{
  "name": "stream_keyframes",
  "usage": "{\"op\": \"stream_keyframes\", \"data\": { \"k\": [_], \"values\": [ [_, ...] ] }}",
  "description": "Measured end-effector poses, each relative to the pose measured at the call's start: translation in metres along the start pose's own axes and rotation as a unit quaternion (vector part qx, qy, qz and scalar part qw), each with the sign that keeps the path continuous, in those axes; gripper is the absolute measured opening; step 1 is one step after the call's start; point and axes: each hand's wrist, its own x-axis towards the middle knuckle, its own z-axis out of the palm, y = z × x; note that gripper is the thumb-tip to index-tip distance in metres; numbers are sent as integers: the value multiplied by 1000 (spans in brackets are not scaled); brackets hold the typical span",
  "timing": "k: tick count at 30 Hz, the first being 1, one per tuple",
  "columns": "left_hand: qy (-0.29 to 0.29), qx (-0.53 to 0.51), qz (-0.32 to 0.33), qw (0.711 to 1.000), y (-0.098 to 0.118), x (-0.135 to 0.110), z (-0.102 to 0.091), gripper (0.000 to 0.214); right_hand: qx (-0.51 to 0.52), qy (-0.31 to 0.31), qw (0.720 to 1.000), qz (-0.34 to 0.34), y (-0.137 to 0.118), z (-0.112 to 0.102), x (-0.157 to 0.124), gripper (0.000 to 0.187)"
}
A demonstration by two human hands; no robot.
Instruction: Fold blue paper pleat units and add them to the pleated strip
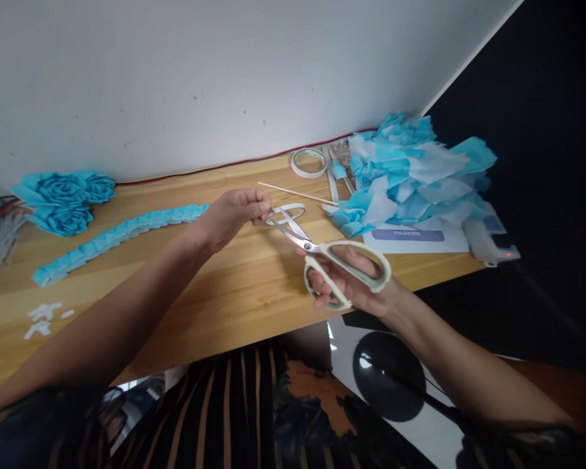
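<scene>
Near the centre of the frame, the left hand (237, 213) pinches a looped white strip (299, 207) between thumb and fingers; the right hand (349, 280), lower right of it, grips scissors (307, 247) by the handles, blades apart across the strip, contact unclear; blue pleated band (122, 236) lies left, tape roll (306, 174) upper right of centre

The left hand (239, 212) pinches a thin white strip (300, 208) that curls in a loop. The right hand (344, 277) holds big scissors (308, 247) with the blades apart; it is hard to tell if they touch the strip. On the wooden counter (244, 286), blue paper flowers (63, 190) and a long folded blue band (122, 234) lie at the left. A tape roll (307, 174), a thin stick (293, 192) and a big pile of blue paper (400, 176) lie toward the right
</scene>
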Motion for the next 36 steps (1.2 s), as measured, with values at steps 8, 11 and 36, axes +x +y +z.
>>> {"op": "stream_keyframes", "data": {
  "k": [8, 11, 36],
  "values": [
    [19, -78, 3, 997, -9, -1, -1, 18, 84, -54, 994, -36, 9, -4, 16, 47],
    [33, -90, -8, 995, -12, -2, 0, 21, 84, -51, 995, -34, 10, -2, 18, 47],
    [141, -100, 12, 985, -23, -10, 11, 25, -57, 100, 990, -81, 16, 14, 23, 49]
  ]
}}
